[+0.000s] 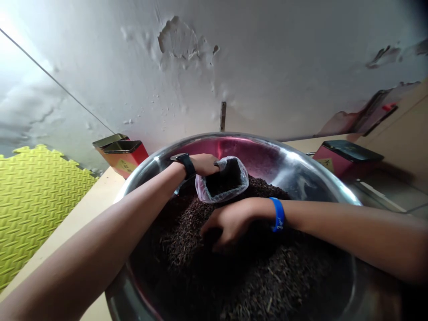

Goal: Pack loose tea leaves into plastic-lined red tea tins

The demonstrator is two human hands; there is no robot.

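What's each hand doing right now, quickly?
Left hand: closed, holding the rim of a clear plastic bag.
Right hand: curled into dark dry loose leaves; cannot tell if holding any.

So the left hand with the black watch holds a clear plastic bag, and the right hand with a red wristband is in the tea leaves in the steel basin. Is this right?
No: the wristband on the right hand is blue, not red, as the head view shows. The rest stands.

I'm reading: basin (214, 143) polished steel, glossy | bag (241, 174) clear plastic, sheeny | leaves (267, 272) dry, rough, matt | mat (36, 200) ribbed foam
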